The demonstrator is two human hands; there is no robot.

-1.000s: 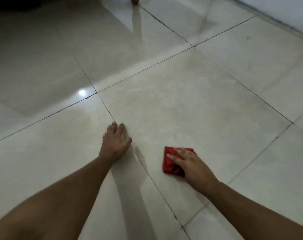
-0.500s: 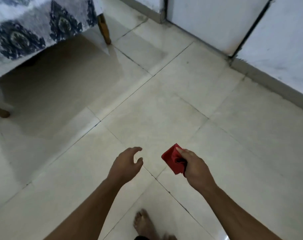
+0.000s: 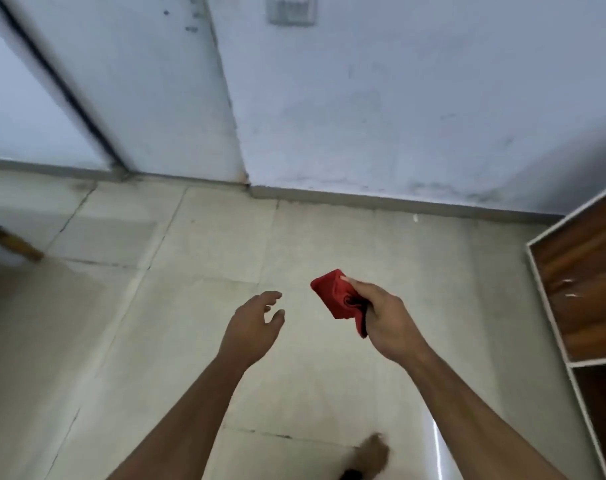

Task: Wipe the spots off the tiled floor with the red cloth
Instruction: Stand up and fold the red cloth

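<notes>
The red cloth [image 3: 337,295], folded into a thick wad, is being gripped in the right hand [image 3: 386,315], with the thumb laid along its upper edge and the fingers curled round its lower part; it is being held in the air, well above the tiled floor [image 3: 197,306]. The left hand [image 3: 251,325] is being held out beside it, apart from the cloth, with fingers loosely bent and spread and nothing being grasped. A bare foot [image 3: 372,455] is being shown blurred on the floor below the right forearm. A pale wall [image 3: 398,98] is being met by the floor beyond the hands, a wooden shelf unit [image 3: 585,289] is being cut off at the right edge, and a wooden furniture leg [image 3: 16,245] is being seen at the far left.
</notes>
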